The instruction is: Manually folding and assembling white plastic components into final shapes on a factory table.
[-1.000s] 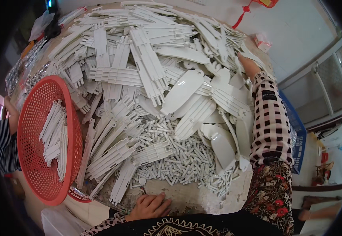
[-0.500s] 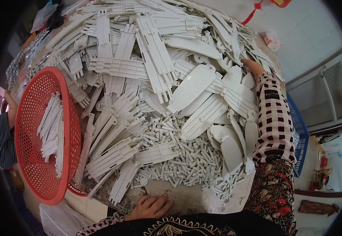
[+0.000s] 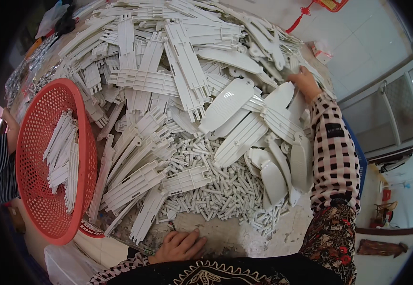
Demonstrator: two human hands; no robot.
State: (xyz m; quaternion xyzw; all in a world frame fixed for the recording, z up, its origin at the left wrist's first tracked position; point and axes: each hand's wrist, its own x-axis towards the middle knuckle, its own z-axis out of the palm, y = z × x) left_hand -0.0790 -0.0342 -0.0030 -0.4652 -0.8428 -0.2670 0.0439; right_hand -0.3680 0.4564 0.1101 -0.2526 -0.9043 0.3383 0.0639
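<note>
Bare and resting on the table's near edge, my left hand (image 3: 180, 246) has its fingers stretched loosely and holds nothing. My right hand (image 3: 305, 84) reaches to the right side of a big heap of white plastic parts. Its fingers bend round a white plastic piece among the others there; the fingertips are partly hidden. Just left of that hand lie long oval white panels (image 3: 230, 105), some ribbed underneath. Slotted flat white strips (image 3: 185, 57) are piled farther back and to the left. Small white pegs (image 3: 225, 192) form a mound in front of the panels.
A red perforated basket (image 3: 89, 156) tilts at the left, with slim white strips inside. Beyond it shows another person's arm in a striped sleeve (image 3: 6, 164). A blue crate (image 3: 362, 164) stands by my right forearm. A small box (image 3: 321, 52) sits at the far right.
My right hand has drawn slightly nearer and its fingers now show more. Some white parts beside my right arm have shifted. My left hand stays in place.
</note>
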